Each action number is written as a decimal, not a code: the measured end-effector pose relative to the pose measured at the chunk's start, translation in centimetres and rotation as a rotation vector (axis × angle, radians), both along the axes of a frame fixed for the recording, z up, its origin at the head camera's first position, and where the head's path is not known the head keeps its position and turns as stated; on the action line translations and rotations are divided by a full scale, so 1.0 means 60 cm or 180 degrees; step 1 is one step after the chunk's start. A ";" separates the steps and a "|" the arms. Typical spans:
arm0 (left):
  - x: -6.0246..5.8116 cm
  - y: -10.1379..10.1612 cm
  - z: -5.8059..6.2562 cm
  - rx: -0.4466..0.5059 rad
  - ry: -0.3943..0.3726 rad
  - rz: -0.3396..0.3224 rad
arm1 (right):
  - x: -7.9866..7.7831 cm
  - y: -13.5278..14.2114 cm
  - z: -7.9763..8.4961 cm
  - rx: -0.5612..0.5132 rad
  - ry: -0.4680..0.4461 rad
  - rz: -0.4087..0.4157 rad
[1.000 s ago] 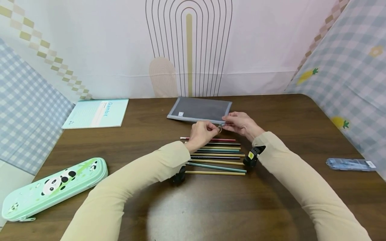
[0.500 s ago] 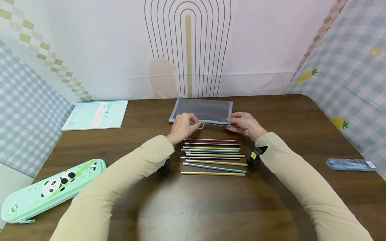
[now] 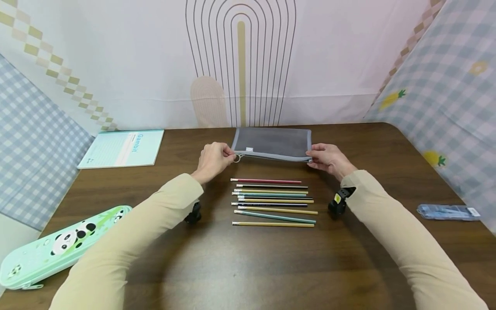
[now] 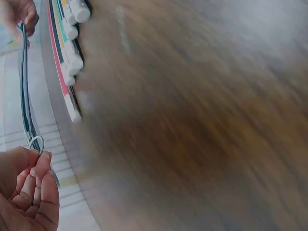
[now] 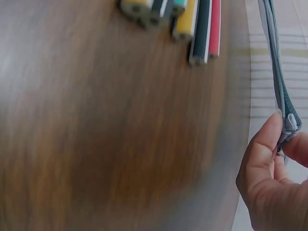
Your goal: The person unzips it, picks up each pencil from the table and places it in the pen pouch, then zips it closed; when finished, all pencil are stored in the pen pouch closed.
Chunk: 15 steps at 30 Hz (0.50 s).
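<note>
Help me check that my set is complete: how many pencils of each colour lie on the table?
Red pencil: 1
Black or dark pencils: 3
Yellow pencils: 4
Teal pencils: 2
Total: 10

The head view is bright and mostly crisp, with soft glare on the near part of the bench (image 3: pixel 240 267) and shadows beside the sleeves (image 3: pixel 129 232). Both wrist views blur the bench into streaks (its far edge bows there), pale glare washing one upper corner of each.
</note>
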<state>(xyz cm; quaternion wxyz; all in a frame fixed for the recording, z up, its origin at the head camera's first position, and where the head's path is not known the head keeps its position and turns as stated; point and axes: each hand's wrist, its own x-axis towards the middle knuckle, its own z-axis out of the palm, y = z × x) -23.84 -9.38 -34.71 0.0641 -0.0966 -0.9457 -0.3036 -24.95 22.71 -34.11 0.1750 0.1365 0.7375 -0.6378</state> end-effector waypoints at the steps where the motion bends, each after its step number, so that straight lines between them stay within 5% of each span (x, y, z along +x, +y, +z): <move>1: 0.001 -0.003 0.000 -0.0002 0.0000 0.0008 | 0.000 0.004 0.000 0.0018 0.0005 -0.0010; 15: 0.000 -0.015 -0.006 -0.0074 0.0008 -0.0015 | -0.001 0.027 0.000 -0.0007 0.0031 -0.0008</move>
